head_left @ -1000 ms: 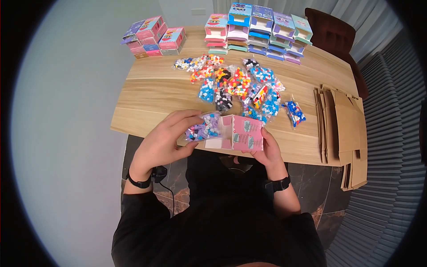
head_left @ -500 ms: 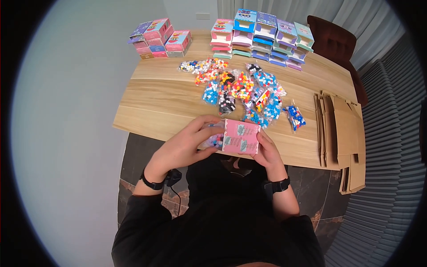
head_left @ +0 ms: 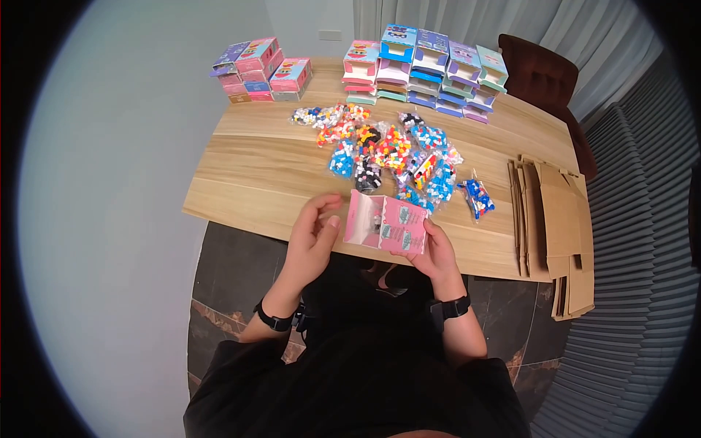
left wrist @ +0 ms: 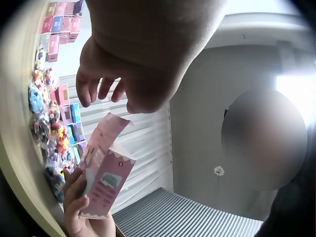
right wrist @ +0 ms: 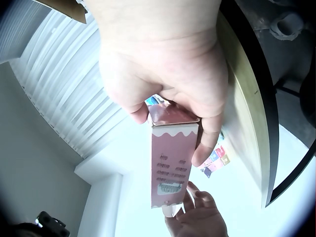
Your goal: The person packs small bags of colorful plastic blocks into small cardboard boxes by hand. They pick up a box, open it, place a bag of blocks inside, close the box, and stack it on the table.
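The right hand grips a pink box by its right end, above the table's front edge. The box's left end stands open with a flap raised, and something small shows inside. Just left of that opening, the left hand is apart from the box, fingers loosely bent, holding nothing. In the left wrist view the left hand is above the box's raised flap. The right wrist view has the right hand's thumb and fingers on both sides of the box.
Bags of coloured bricks lie mid-table, with one bag apart at their right. Closed boxes are stacked at the back left, open-ended boxes at the back centre. Flattened cardboard lies at the right edge.
The left hand has let go of the bag of purple, blue and white bricks and drawn back left. The bag went into the box, whose open end now shows with its flap up.
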Available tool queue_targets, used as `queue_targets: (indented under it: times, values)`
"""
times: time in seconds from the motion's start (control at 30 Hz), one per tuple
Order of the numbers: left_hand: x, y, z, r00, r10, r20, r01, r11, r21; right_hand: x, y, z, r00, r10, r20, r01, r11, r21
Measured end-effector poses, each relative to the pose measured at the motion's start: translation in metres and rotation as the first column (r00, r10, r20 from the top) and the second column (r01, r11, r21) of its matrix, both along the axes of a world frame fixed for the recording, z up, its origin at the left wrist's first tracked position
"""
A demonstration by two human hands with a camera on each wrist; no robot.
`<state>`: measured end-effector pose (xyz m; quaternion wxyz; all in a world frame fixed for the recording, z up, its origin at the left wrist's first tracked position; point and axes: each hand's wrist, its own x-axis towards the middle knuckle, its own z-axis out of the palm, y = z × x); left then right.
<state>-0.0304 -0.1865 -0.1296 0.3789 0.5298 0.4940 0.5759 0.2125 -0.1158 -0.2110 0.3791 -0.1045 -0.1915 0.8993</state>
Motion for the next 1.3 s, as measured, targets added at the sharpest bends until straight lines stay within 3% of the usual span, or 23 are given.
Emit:
queue_targets:
  times: [0.07,0.17,0.27,0.67,0.77,1.07,1.17,1.3]
  values:
    - [0.004,-0.001,-0.001,0.963,-0.118,0.242,0.143,0.986,-0.086,-0.001,0.0,0.002,1.0,0.003,-0.029,-0.003,1.0,-0.006]
    - [0.009,0.0,-0.008,0.97,-0.185,0.16,0.195,0.979,-0.051,-0.005,-0.001,0.006,0.999,-0.044,0.007,0.044,0.999,-0.025]
    - [0.011,0.004,-0.013,0.953,-0.183,0.24,0.206,0.976,-0.073,-0.003,0.0,0.001,1.0,-0.022,-0.023,0.021,0.999,-0.029]
    - [0.025,0.015,-0.019,0.988,-0.148,-0.053,0.148,0.989,0.002,-0.003,0.0,0.007,0.999,-0.048,-0.01,0.047,0.998,-0.043]
    - [0.027,0.011,-0.022,0.978,-0.194,0.071,0.2,0.977,-0.074,-0.004,0.001,0.001,0.999,-0.048,0.013,0.049,0.998,-0.03]
    - [0.025,0.009,-0.017,0.973,-0.207,0.099,0.22,0.965,-0.145,-0.004,0.001,0.001,0.999,-0.04,-0.008,0.04,0.999,-0.025]
    - [0.027,0.013,-0.018,0.977,-0.185,-0.103,0.185,0.983,-0.005,-0.005,-0.002,0.004,0.998,-0.053,0.017,0.053,0.999,-0.004]
    - [0.028,0.014,-0.022,0.975,-0.218,0.045,0.22,0.973,-0.075,-0.004,-0.003,0.005,0.999,-0.034,0.035,0.034,0.999,-0.004]
